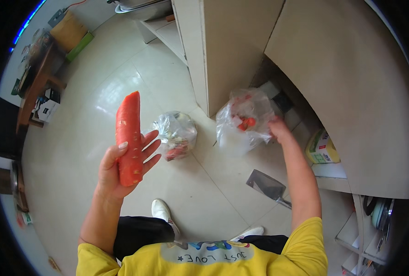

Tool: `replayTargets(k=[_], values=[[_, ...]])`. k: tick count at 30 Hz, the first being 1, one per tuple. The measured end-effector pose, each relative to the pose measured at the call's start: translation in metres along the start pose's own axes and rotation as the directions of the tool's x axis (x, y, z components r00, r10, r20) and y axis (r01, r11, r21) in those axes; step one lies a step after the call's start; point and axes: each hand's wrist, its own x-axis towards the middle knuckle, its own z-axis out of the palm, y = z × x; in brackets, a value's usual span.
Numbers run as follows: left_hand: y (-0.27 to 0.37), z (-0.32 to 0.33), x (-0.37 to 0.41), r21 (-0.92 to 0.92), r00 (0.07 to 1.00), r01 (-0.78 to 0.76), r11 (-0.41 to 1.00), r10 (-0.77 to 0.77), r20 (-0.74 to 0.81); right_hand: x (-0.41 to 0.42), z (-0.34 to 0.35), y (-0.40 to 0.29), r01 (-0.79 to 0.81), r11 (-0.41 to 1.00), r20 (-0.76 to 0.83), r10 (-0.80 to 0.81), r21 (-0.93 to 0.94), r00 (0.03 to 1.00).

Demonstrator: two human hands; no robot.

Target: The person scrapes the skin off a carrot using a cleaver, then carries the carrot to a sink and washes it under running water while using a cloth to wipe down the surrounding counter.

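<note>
A large orange-red carrot (128,141) with its top end cut lies upright along the palm of my left hand (113,169). My thumb presses against its near side, and the other fingers extend past it, spread. On the right, my right hand (278,129) grips the edge of a clear plastic bag (232,134). Small red-orange vegetables (247,123) show inside that bag; their kind is hard to tell through the film. Between my hands, a second clear plastic bag (177,127) rests on the floor, holding reddish and pale contents.
A cleaver (268,183) lies on the tiled floor (211,196) under my right forearm. To the right are a cabinet (349,103), a jar with a yellow label (321,148) and a shelf of kitchenware (380,220). A wooden bench (40,82) stands at the far left.
</note>
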Motion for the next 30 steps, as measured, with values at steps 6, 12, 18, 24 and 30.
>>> replayTargets(k=[6, 12, 18, 24, 30], values=[[0.008, -0.008, 0.006, 0.038, 0.999, -0.016, 0.999, 0.018, -0.031, 0.021, -0.003, -0.011, 0.021, 0.988, 0.038, -0.027, 0.15, 0.999], [0.021, -0.088, 0.031, 0.249, 0.975, 0.054, 0.967, 0.003, -0.22, -0.018, -0.024, 0.018, 0.15, 0.986, -0.182, -0.133, 0.08, 0.974], [-0.032, -0.166, 0.058, 0.174, 0.909, 0.313, 0.934, -0.241, -0.341, -0.12, -0.063, 0.162, 0.184, 0.666, 0.184, -0.07, -0.723, 0.98], [-0.071, -0.166, 0.095, 0.299, 0.959, 0.182, 0.937, -0.102, -0.263, -0.199, -0.058, 0.238, -0.133, 0.309, -0.07, 0.206, -0.942, 0.976], [-0.066, -0.16, 0.114, 0.274, 0.98, 0.1, 0.957, -0.048, -0.193, -0.18, -0.041, 0.278, -0.138, 0.248, -0.124, 0.071, -0.959, 0.99]])
